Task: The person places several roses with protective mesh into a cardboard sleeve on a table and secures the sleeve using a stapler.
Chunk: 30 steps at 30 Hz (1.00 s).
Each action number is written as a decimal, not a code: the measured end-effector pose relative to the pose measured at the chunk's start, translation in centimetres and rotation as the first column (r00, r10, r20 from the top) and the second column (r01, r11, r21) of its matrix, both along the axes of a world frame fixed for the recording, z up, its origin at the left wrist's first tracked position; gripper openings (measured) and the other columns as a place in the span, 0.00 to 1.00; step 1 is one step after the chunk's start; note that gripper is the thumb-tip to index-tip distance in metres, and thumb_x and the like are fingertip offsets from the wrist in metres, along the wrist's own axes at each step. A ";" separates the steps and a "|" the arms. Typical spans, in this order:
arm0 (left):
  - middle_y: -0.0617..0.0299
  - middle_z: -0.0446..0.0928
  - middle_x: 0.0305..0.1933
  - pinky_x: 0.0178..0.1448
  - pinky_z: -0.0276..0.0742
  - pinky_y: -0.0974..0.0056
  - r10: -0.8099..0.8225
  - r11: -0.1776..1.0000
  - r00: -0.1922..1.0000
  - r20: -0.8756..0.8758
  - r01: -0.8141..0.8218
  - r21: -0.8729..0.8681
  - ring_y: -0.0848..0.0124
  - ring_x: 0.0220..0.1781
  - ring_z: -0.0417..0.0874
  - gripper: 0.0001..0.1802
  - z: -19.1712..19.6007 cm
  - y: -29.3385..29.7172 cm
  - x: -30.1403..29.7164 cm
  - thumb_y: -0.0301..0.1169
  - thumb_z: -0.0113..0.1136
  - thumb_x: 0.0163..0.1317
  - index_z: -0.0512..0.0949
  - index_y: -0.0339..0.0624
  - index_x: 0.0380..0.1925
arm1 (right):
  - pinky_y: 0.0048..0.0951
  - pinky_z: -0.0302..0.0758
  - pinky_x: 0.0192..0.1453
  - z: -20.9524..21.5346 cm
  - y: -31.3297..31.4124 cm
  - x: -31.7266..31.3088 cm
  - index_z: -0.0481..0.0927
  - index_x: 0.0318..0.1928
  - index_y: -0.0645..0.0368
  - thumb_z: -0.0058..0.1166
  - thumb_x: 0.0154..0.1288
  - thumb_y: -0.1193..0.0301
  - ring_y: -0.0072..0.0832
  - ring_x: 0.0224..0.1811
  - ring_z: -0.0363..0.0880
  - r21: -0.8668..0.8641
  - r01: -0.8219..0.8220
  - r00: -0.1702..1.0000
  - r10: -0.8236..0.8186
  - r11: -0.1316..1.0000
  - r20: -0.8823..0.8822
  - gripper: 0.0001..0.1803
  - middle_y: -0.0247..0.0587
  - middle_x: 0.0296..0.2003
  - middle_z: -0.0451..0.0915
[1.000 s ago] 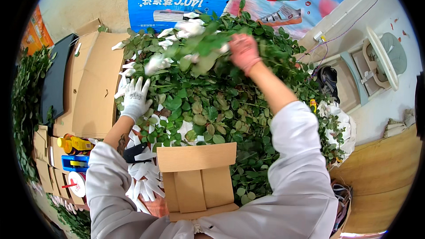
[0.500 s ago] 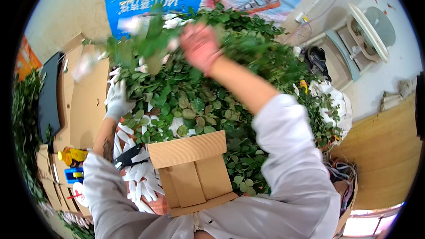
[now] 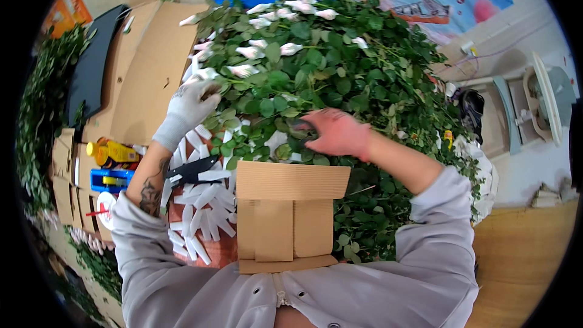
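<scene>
My left hand, in a light grey glove, is at the left side of a big heap of leafy green rose stems. Its fingers curl loosely, with a gap towards the thumb and nothing visible between them. Right above it lie flower buds in white sleeves, and more sleeved buds rest along the far left of the heap. My right hand, in a pink glove with dark fingertips, reaches low over the leaves. Thumb and fingers are spread in a C shape, apparently around nothing.
A folded cardboard piece stands against my front. Loose white strips and a black tool lie left of it. Farther left are a yellow bottle, a blue tape dispenser and a cardboard sheet.
My right hand has come down from the far side of the heap to its near part. Sleeved stems blurred in motion before now lie at the far left. My left hand's fingers have curled.
</scene>
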<state>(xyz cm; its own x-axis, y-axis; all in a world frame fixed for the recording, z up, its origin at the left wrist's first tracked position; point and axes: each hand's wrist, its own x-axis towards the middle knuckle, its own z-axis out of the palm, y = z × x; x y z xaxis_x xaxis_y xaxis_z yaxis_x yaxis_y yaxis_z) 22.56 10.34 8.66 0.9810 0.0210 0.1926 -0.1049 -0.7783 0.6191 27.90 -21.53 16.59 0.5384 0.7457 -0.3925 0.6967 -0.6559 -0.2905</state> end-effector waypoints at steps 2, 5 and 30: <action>0.49 0.80 0.41 0.50 0.76 0.61 0.023 0.993 0.999 -0.033 -0.026 -0.115 0.59 0.45 0.82 0.17 0.4 -0.9 0.7 0.34 0.56 0.56 0.79 0.38 0.44 | 0.35 0.73 0.53 2.5 -0.2 1.2 0.78 0.47 0.56 0.54 0.55 0.64 0.39 0.45 0.79 0.218 0.055 0.998 -0.047 0.974 -0.040 0.19 0.47 0.41 0.80; 0.51 0.81 0.40 0.48 0.77 0.59 0.136 0.983 0.978 -0.157 -0.112 0.148 0.57 0.43 0.83 0.17 0.2 -0.3 1.5 0.38 0.56 0.56 0.81 0.41 0.42 | 0.37 0.74 0.50 2.1 2.7 4.3 0.80 0.39 0.53 0.52 0.56 0.66 0.40 0.43 0.79 0.461 0.008 0.970 -0.119 0.887 0.213 0.11 0.44 0.36 0.81; 0.50 0.74 0.55 0.63 0.67 0.59 -0.285 0.946 0.958 0.038 0.288 -0.149 0.59 0.58 0.75 0.25 -1.5 -2.2 7.0 0.32 0.56 0.58 0.71 0.38 0.57 | 0.24 0.75 0.37 25.9 -15.0 17.4 0.79 0.46 0.62 0.54 0.61 0.68 0.24 0.31 0.79 0.874 0.336 0.842 -0.529 0.350 -0.111 0.15 0.36 0.30 0.80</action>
